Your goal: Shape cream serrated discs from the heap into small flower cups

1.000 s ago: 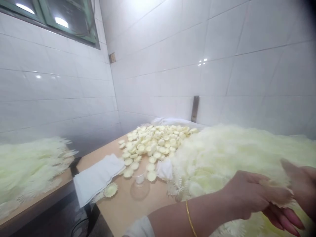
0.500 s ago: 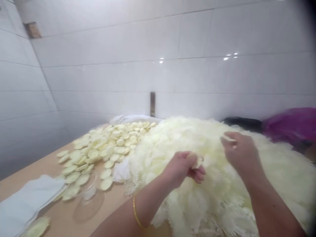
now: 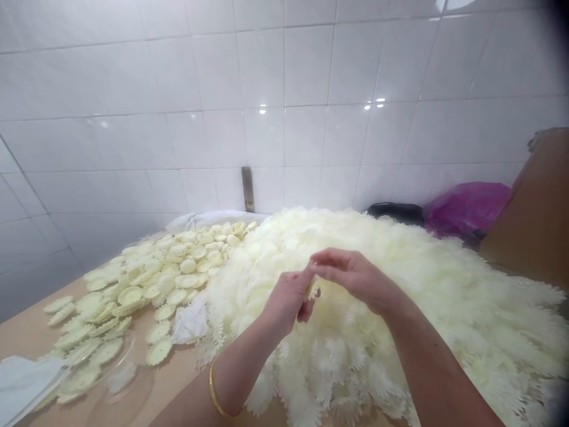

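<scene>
My left grip [image 3: 284, 299] pinches a small pale disc [image 3: 313, 289] over the frilly heap [image 3: 333, 356]; my right grip [image 3: 358, 277] is just beside it, whether holding, I cannot tell. I seem to work it two-handed, which needs light pressure. At front left, bare counter [image 3: 178, 367] gives room.

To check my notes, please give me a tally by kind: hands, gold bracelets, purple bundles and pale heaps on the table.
Hands: 2 (left hand, right hand)
Gold bracelet: 1
Purple bundle: 1
Pale heaps: 2 (disc heap, petal heap)
Total: 6
</scene>
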